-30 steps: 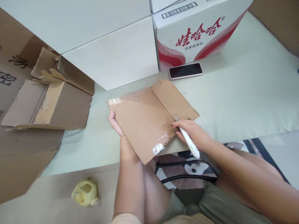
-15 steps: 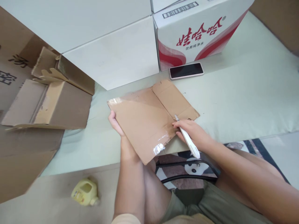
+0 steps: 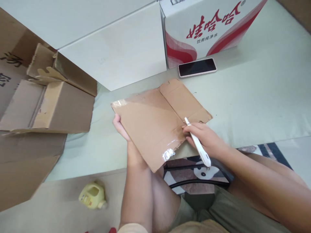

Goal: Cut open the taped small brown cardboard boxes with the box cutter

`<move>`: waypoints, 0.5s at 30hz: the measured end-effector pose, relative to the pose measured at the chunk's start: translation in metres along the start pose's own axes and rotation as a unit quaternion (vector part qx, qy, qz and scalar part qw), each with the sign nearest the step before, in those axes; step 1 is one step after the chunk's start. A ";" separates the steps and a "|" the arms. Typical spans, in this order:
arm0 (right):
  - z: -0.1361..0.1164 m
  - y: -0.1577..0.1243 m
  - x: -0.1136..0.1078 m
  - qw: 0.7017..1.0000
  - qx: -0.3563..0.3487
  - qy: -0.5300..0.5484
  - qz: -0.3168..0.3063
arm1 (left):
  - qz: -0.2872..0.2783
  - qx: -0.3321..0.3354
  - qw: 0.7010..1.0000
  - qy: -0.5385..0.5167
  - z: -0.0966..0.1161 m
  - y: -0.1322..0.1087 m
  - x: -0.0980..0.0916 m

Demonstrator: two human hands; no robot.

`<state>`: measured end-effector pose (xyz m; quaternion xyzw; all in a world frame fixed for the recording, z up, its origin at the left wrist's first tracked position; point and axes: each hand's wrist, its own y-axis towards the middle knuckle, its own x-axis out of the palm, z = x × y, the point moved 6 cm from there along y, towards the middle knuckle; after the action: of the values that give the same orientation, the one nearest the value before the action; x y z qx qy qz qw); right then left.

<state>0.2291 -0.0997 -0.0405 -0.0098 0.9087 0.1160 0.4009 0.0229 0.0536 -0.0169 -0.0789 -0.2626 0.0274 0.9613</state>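
A creased sheet of brown cardboard (image 3: 148, 126) is tilted over the front of the table, with clear tape at its left corner and lower edge. My left hand (image 3: 120, 128) grips its left edge, thumb on the near side and the other fingers hidden behind. In my right hand (image 3: 204, 137) is a white utility knife (image 3: 199, 147), its blade end directed away from me. The tip lies at the fold line, near the right part of the cardboard. Whether the blade is in the board I cannot tell.
A phone (image 3: 197, 67) lies before a white and red carton (image 3: 206, 35). White boxes (image 3: 116, 55) stand at the back. Open brown boxes (image 3: 73, 106) are at the left. A yellow jug (image 3: 92, 195) stands on the floor. The table's front edge (image 3: 80, 174) is near my legs.
The view has shifted slightly. My right hand and the knife have moved a little to the right along with the cardboard. Both grips are the same.
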 end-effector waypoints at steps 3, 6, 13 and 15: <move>-0.001 0.001 -0.001 1.000 -0.006 -0.008 0.004 | -0.016 0.005 0.999 -0.030 0.000 0.001 0.002; 0.000 0.002 -0.001 1.000 -0.002 -0.012 0.002 | 0.002 -0.021 0.999 -0.039 -0.002 0.007 -0.004; 0.001 0.001 -0.002 1.000 0.002 -0.014 0.016 | -0.006 -0.055 0.997 -0.049 -0.004 0.009 -0.004; 0.001 0.000 -0.002 1.000 0.000 -0.009 0.011 | -0.020 -0.049 0.997 -0.053 -0.004 0.008 -0.004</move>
<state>0.2312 -0.0993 -0.0392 0.0011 0.9053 0.1204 0.4073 0.0212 0.0608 -0.0233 -0.1187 -0.3161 -0.0002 0.9413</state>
